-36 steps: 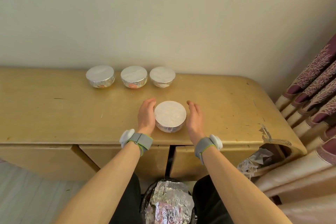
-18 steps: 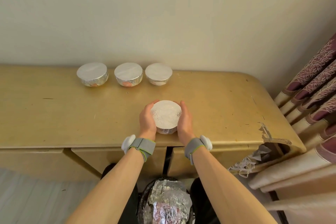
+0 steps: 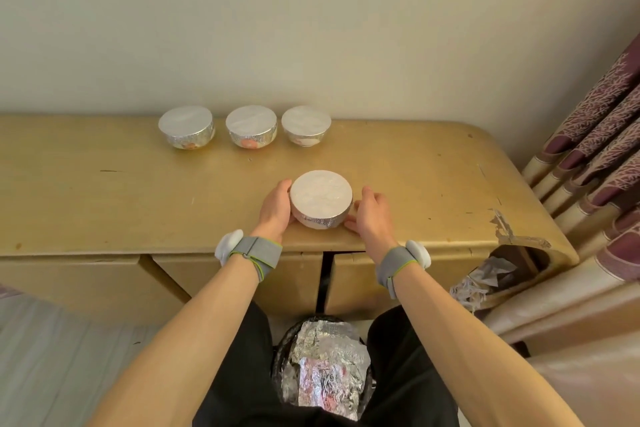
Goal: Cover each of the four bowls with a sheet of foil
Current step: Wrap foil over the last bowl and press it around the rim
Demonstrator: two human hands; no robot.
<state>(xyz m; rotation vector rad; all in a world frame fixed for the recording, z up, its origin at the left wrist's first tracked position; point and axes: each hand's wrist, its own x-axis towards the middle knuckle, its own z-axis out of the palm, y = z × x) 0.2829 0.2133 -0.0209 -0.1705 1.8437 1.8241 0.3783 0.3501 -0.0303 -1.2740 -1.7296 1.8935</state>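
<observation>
Four bowls stand on the yellow wooden desk [image 3: 104, 198], each with foil over its top. Three sit in a row near the wall: the left bowl [image 3: 186, 126], the middle bowl [image 3: 251, 126] and the right bowl [image 3: 306, 125]. The fourth, the near bowl [image 3: 321, 198], stands close to the desk's front edge. My left hand [image 3: 277, 206] is cupped against its left side, touching the foil. My right hand [image 3: 372, 215] hovers just right of the bowl with fingers apart and a small gap between them and the foil.
A black bin [image 3: 323, 367] full of crumpled foil stands between my legs below the desk. Patterned curtains [image 3: 602, 163] hang at the right. The desk's right corner [image 3: 512, 236] is chipped, with crumpled foil [image 3: 481, 281] under it. The wall runs right behind the bowl row.
Both hands closed in and pressed the foil around the near bowl. Now the right hand has come off to the right, while the left stays against the bowl.
</observation>
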